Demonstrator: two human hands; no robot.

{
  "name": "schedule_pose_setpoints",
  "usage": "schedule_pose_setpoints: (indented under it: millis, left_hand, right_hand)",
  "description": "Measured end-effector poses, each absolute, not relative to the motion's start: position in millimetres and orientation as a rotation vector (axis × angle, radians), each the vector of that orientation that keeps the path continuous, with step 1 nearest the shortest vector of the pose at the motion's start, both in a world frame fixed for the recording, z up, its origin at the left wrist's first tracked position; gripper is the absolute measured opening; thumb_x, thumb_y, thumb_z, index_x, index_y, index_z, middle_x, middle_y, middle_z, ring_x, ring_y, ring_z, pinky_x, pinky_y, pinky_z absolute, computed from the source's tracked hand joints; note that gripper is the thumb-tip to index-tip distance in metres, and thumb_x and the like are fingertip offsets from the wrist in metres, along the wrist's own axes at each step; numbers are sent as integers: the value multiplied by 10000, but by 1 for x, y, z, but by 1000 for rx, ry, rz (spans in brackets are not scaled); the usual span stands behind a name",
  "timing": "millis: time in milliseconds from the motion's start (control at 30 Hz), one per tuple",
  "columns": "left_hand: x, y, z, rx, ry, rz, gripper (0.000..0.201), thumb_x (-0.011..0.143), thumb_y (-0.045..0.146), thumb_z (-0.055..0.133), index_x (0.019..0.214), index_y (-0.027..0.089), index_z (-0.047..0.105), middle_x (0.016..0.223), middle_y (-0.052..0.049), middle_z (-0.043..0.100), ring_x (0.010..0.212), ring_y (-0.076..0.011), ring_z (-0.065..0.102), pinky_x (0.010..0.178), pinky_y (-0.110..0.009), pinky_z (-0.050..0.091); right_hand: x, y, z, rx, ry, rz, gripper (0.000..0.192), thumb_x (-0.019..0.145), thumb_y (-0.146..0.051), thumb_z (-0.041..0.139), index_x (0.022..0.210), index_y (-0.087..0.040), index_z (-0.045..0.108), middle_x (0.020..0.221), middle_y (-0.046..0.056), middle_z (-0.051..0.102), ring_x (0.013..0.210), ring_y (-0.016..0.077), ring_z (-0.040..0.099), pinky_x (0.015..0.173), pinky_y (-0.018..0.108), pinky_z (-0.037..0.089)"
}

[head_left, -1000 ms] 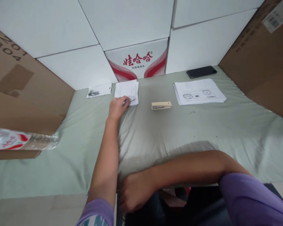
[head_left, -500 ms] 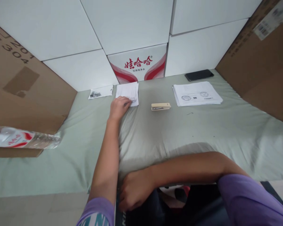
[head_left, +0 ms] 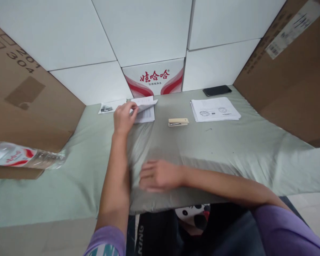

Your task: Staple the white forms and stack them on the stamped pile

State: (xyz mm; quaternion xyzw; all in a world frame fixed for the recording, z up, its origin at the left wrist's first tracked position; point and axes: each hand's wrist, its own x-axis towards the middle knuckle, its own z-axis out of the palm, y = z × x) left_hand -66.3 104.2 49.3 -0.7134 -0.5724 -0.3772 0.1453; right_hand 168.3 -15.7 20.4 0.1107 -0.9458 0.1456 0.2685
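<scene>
While outstretched, left hand (head_left: pixel 124 118) on papers (head_left: pixel 144 110)

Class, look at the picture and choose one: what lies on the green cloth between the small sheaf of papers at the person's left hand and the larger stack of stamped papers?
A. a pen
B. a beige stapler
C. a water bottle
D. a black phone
B: the beige stapler lies on the green cloth between the small sheaf of papers at the left hand and the stack of stamped papers.
</scene>
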Motion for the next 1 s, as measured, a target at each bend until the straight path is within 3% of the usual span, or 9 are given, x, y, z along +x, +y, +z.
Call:
schedule_pose_setpoints:
  millis: [100, 167, 300, 400, 500, 600, 700, 833, 1000]
  left_hand:
    - [-50, 83, 84, -2046, -1572, -1348, 86, 917, 300, 652, 973, 236, 670, 946, -27, 724, 918, -196, 666, 897, -344, 497]
    - [-32, 63, 100, -2014, -1499, -1603, 89, 874, 302, 714, 926, 237, 683, 901, -10, 707, 862, -172, 663, 850, -314, 524]
    - [0, 30, 96, -1998, -1415, -2075, 174, 755, 289, 830, 838, 227, 689, 812, 11, 679, 741, -132, 653, 729, -271, 553]
    - [12, 19, 66, -1962, -1606, -2346, 235, 688, 282, 867, 801, 218, 671, 709, 27, 649, 645, -111, 636, 628, -236, 531]
    - [17, 16, 37, -1797, -1804, -2545, 255, 660, 280, 859, 782, 216, 644, 650, 43, 640, 578, -94, 604, 565, -209, 491]
    - [23, 14, 21, -1741, -1903, -2638, 246, 663, 264, 845, 795, 219, 643, 667, 41, 667, 602, -97, 622, 596, -211, 501]
    - [29, 13, 16, -1687, -1876, -2745, 239, 689, 265, 840, 823, 221, 647, 711, 35, 690, 649, -93, 649, 635, -202, 511]
    - [32, 14, 14, -1550, -1777, -2854, 292, 724, 349, 852, 882, 230, 638, 735, 36, 680, 674, -86, 654, 657, -189, 517]
    - [28, 16, 5, -1783, -1929, -2787, 535, 720, 495, 851, 1154, 262, 644, 961, -30, 741, 866, -168, 722, 783, -283, 584]
  right_hand:
    - [216, 23, 26, -262, -2252, 672, 136, 1007, -253, 495, 1018, -184, 612, 973, 88, 657, 937, 185, 604, 843, 330, 490]
    - [251, 46, 22, -607, -1992, 751, 180, 985, -316, 551, 1123, -217, 607, 1126, 104, 647, 1060, 203, 608, 889, 345, 505]
    - [302, 84, 7, -908, -1638, 912, 755, 802, -516, 774, 1447, -320, 434, 1552, 117, 416, 1405, 269, 446, 1090, 448, 458]
    - [312, 98, -3, -863, -1566, 1143, 987, 688, -583, 848, 1513, -345, 362, 1576, 120, 420, 1464, 280, 402, 1152, 485, 412]
    - [306, 100, -7, -776, -1525, 1395, 844, 719, -586, 826, 1433, -286, 491, 1375, 131, 626, 1327, 275, 562, 1111, 484, 453]
    - [299, 93, -6, -743, -1526, 1513, 627, 740, -540, 826, 1251, -218, 655, 1162, 116, 728, 1126, 258, 678, 1032, 453, 509]
    - [299, 85, -4, -690, -1568, 1583, 486, 743, -511, 833, 1092, -188, 732, 1071, 104, 749, 1019, 248, 710, 971, 432, 541]
    - [300, 79, -5, -641, -1552, 1685, 460, 730, -526, 839, 1023, -184, 746, 1008, 95, 763, 983, 262, 724, 945, 457, 567]
    - [294, 69, -2, -794, -1380, 1353, 401, 811, -530, 776, 1039, -205, 723, 1016, 81, 757, 961, 243, 722, 912, 427, 587]
